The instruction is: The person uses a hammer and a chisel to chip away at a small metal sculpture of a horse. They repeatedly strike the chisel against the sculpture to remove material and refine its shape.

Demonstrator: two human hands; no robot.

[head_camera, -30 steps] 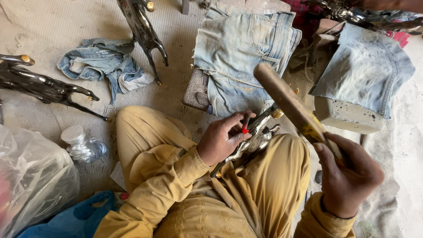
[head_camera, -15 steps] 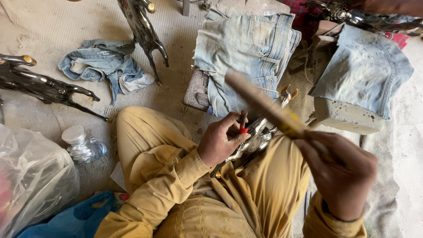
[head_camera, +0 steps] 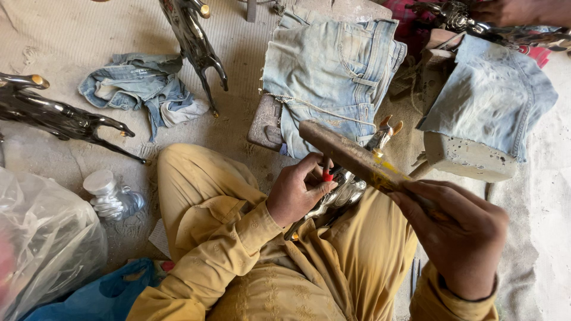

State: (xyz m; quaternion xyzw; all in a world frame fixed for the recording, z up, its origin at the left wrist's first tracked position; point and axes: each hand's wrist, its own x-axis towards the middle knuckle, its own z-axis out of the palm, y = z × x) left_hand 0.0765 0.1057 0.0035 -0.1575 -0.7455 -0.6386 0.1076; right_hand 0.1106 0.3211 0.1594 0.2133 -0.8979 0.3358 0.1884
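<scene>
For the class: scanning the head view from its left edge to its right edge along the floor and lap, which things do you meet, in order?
Clear plastic bag → crushed bottle → left hand pinching a small red-tipped tool → wooden-handled hammer → right hand → denim-draped block.
</scene>
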